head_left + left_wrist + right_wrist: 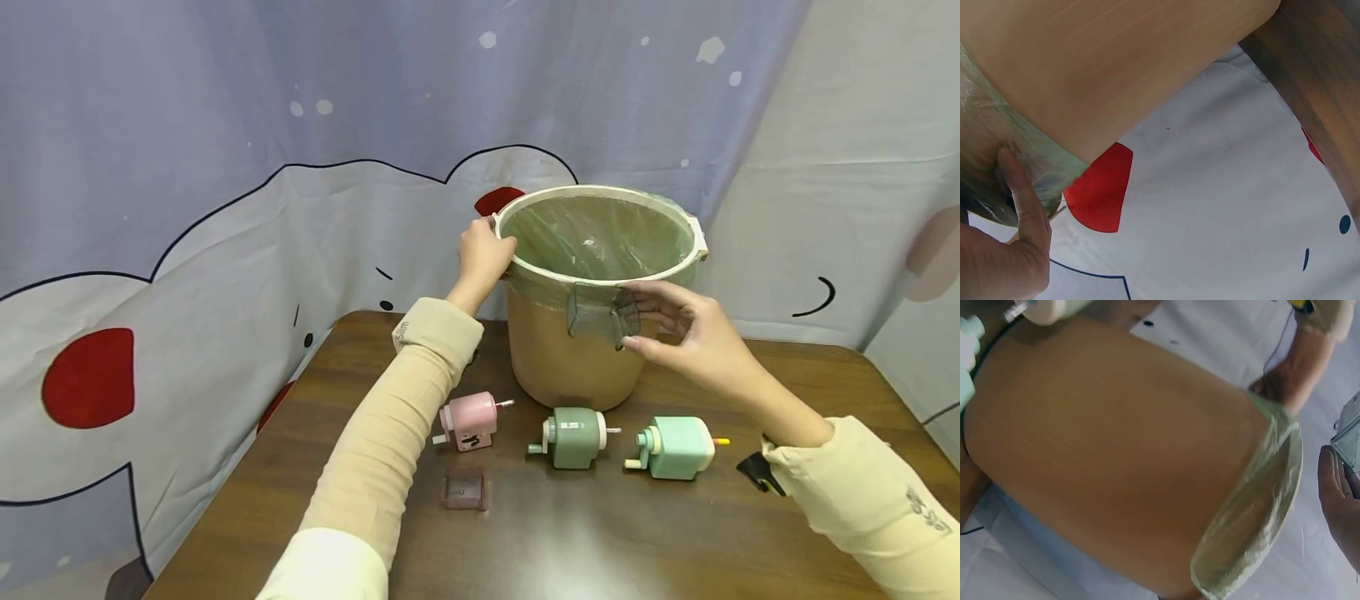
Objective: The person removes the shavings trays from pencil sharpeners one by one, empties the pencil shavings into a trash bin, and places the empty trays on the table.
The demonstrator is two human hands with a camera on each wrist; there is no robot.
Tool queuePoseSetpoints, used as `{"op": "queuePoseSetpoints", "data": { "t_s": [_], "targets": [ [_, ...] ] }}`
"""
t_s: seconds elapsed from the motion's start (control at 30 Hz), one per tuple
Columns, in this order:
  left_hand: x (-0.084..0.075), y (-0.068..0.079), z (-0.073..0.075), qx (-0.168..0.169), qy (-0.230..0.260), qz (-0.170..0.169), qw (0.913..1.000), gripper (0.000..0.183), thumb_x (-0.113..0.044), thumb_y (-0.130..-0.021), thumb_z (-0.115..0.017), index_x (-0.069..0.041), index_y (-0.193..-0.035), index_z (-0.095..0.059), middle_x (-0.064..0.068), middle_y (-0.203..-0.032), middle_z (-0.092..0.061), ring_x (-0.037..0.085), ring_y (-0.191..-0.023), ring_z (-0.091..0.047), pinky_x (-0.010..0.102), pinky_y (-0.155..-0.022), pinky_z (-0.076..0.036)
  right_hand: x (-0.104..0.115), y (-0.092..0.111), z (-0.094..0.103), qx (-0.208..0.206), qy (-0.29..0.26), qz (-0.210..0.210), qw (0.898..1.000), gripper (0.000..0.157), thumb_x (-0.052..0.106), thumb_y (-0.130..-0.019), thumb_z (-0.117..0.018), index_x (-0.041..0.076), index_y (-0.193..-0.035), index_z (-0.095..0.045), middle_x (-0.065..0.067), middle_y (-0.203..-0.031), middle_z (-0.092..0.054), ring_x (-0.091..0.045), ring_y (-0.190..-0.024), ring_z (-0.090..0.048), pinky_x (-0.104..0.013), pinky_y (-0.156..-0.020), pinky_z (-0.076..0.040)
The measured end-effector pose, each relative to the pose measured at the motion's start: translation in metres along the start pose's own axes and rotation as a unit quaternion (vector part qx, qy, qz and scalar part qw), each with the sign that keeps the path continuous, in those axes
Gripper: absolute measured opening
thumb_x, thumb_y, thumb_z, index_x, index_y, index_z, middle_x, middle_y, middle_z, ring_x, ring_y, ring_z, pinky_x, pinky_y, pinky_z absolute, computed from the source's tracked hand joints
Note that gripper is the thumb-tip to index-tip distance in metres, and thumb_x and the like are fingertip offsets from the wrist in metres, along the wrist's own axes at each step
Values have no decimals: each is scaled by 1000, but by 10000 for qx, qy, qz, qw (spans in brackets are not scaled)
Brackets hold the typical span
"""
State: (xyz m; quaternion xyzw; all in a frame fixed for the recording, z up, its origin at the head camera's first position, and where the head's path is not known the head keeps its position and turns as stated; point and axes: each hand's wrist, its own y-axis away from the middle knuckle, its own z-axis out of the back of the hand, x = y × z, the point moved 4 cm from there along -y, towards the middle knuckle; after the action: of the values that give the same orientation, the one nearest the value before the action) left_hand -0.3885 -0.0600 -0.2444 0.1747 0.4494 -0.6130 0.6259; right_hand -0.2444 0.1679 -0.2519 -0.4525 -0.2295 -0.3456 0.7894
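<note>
My left hand (482, 257) grips the left side of the white rim of a tan bin (573, 358), thumb on the rim. In the left wrist view the thumb of the left hand (1022, 244) lies on the thin green liner bag (1029, 134) folded over the bin's edge. In front of the rim, my right hand (701, 337) holds a clear grey shavings drawer (592, 314) between thumb and fingers. The drawer (1349, 437) is partly cut off in the right wrist view. Its contents cannot be made out.
Three crank pencil sharpeners stand before the bin: a pink one (472, 421), a dark green one (576, 439) and a mint one (678, 448), each with a pencil in it. A reddish clear drawer (465, 489) lies on the wooden table (570, 550). A printed curtain (225, 250) hangs behind.
</note>
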Motion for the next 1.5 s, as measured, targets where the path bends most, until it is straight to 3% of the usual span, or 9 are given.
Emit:
{"op": "queuePoseSetpoints", "data": {
  "t_s": [0.1, 0.33, 0.43, 0.67, 0.87, 1.07, 1.2, 1.37, 1.5],
  "targets": [
    [0, 0, 0, -27, 32, -13, 10000, 38, -10, -82, -58, -1, -119, -63, 17, -111, -67, 31, -99, -65, 36, -76, -55, -2, 11, -8, 59, 60, 23, 10000, 55, -10, -73, -71, -5, -125, -53, -5, -114, -60, 5, -99, -58, -10, -89, -45],
    [1, 2, -3, 16, 15, 72, 10000, 38, -10, -83, -58, -1, -120, -62, 18, -110, -67, 31, -97, -66, 35, -69, -57, -17, 34, -22, 0, 170, 218, 9996, 59, -14, -68, -73, -5, -123, -54, 1, -116, -60, 5, -102, -57, -11, -90, -45],
    [1, 1, -2, -23, -1, 78, 10000, 38, -10, -83, -58, -1, -120, -62, 18, -110, -67, 31, -97, -66, 34, -67, -57, -25, 43, -29, 2, 342, 186, 9992, 57, -10, -68, -75, -3, -122, -56, -11, -113, -64, 6, -98, -58, -9, -88, -45],
    [0, 0, -1, -32, 28, 54, 10000, 38, -11, -83, -58, -1, -119, -62, 17, -112, -67, 32, -99, -64, 37, -79, -54, -44, 62, -51, 283, 553, 148, 9980, 57, 0, -67, -80, -2, -120, -59, -16, -105, -69, -2, -88, -66, -8, -82, -46],
    [1, 0, -1, -37, 21, 77, 10000, 38, -10, -83, -58, -1, -120, -62, 18, -111, -67, 31, -98, -65, 33, -65, -57, -61, 77, -64, 416, 475, 197, 9978, 58, 1, -66, -81, -3, -120, -59, -18, -108, -68, -7, -88, -67, -12, -82, -49],
    [1, 1, -2, 16, -22, 69, 10000, 39, -11, -84, -57, -2, -122, -61, 17, -112, -67, 30, -97, -66, 31, -59, -56, -79, 97, -85, 935, 711, 177, 9929, 56, 2, -68, -79, -8, -119, -57, -21, -107, -67, -12, -85, -68, -25, -75, -55],
    [1, 1, -2, 16, -32, 85, 10000, 40, -12, -84, -58, -2, -123, -60, 17, -113, -66, 30, -98, -66, 32, -62, -57, -85, 109, -101, 1444, 972, 53, 9847, 56, 7, -68, -78, -10, -117, -56, -20, -105, -67, -20, -84, -68, -32, -74, -56],
    [1, 0, -2, 8, -39, 81, 10000, 42, -12, -84, -58, -2, -125, -59, 17, -116, -65, 30, -101, -65, 33, -69, -57, -92, 117, -113, 1917, 1089, -257, 9751, 56, 10, -69, -76, -12, -116, -56, -20, -103, -68, -21, -84, -68, -29, -73, -56],
    [2, 0, -1, -13, -40, 93, 9999, 43, -12, -84, -58, -1, -125, -59, 17, -116, -65, 30, -101, -65, 34, -74, -56, -98, 123, -120, 2071, 1139, -580, 9699, 55, 12, -69, -76, -10, -115, -56, -16, -100, -68, -20, -84, -68, -28, -72, -56]
  ]
}}
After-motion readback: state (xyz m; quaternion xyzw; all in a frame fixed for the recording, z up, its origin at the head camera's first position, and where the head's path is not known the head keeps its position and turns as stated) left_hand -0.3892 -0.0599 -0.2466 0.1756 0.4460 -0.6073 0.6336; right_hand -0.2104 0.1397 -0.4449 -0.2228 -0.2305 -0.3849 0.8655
